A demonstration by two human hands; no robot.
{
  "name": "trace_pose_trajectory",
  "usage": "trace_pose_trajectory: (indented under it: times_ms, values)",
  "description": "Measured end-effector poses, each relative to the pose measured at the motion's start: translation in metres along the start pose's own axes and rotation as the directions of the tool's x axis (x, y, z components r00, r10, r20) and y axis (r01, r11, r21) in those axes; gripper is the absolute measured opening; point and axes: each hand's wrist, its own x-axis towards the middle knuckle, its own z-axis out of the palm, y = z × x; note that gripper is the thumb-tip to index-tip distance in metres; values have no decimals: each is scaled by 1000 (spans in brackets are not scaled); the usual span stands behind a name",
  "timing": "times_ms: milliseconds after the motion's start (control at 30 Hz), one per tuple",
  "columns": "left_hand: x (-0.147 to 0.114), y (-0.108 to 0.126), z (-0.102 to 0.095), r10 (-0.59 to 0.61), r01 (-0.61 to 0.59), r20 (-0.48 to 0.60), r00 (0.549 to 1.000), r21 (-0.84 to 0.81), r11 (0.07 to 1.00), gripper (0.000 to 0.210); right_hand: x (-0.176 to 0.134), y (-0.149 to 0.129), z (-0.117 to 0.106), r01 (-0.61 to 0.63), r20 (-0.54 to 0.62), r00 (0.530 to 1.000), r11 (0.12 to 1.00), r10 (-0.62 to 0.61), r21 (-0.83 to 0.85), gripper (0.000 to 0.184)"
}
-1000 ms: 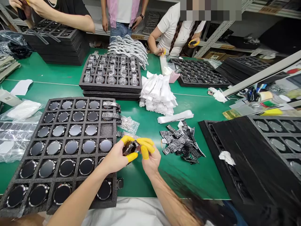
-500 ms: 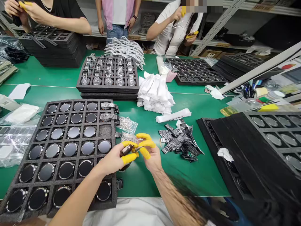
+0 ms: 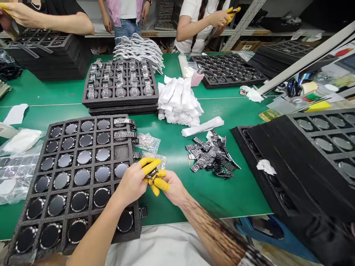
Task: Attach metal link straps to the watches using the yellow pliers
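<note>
Yellow finger covers are on the fingertips of both my hands. My left hand is closed around a dark, shiny watch, mostly hidden behind the fingers. From the other side my right hand pinches the same watch, fingertips touching those of the left. Just left and beneath is a black foam tray with rows of round watch faces, a few with metal link bands. Beyond my hands lie clear bags of small metal pins. A heap of black link bands is to the right.
White wrapped strips are piled mid-table. Behind them stand a tray of banded watches and a bundle of pale straps. Black foam trays fill the right side. Several people stand across the table, one with yellow-covered fingers.
The view has shifted slightly. My left fingers have folded over the watch, and my right fingers have turned downward and closed in against it. Across the table, a person's hands have come together.
</note>
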Motion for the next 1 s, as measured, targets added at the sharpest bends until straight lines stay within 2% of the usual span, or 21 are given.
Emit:
trace_pose_trajectory:
  times_ms: [167, 400, 500, 600, 733, 1000]
  values:
    - [0, 1, 0, -36, 33, 44, 998, 74, 997, 78, -2, -9, 4, -33, -38, 999, 997, 30, -65, 51]
    - [2, 4, -5, -42, 37, 68, 997, 69, 997, 74, -2, -10, 2, -49, -81, 996, 996, 43, -74, 52]
    - [4, 6, -4, -46, 42, 57, 997, 57, 997, 74, 0, -9, 4, -47, -91, 995, 998, 43, -36, 52]
    - [4, 8, -2, -45, 44, 5, 999, 68, 997, 68, 1, -7, 10, -8, -168, 986, 999, 13, 32, 56]
    - [3, 15, -5, 15, -14, 31, 999, -23, 1000, 57, 2, -8, 16, 24, -266, 964, 998, -7, 62, 57]
    - [5, 24, -8, 4, 4, 55, 998, -133, 991, 35, -1, -15, 21, 15, -263, 965, 999, -1, 52, 53]
